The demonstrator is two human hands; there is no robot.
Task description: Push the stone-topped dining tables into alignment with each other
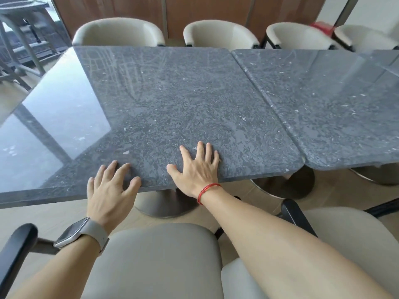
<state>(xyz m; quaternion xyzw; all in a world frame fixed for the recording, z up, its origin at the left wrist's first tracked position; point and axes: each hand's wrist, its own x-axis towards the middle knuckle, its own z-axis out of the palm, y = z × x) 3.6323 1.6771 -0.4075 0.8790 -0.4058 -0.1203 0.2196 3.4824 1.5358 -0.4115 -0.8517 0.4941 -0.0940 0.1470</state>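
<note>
The grey stone-topped table [164, 100] is met along its right side by a second stone table [336, 108], and only a thin seam is seen between the two tops. Both hands are laid open on the first table's near edge, with fingers spread and nothing gripped. The left hand [110, 190], with a watch [79, 234] on its wrist, is placed mid-edge. The right hand [194, 169], with a red cord [207, 190] on its wrist, is placed nearer the seam. Cream chairs [118, 31] are lined up beyond the far edge.

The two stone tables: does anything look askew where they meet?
Slightly. At the far end of the seam, the right table sits a little nearer than the left table, leaving a small step. Otherwise the tops meet closely.
</note>
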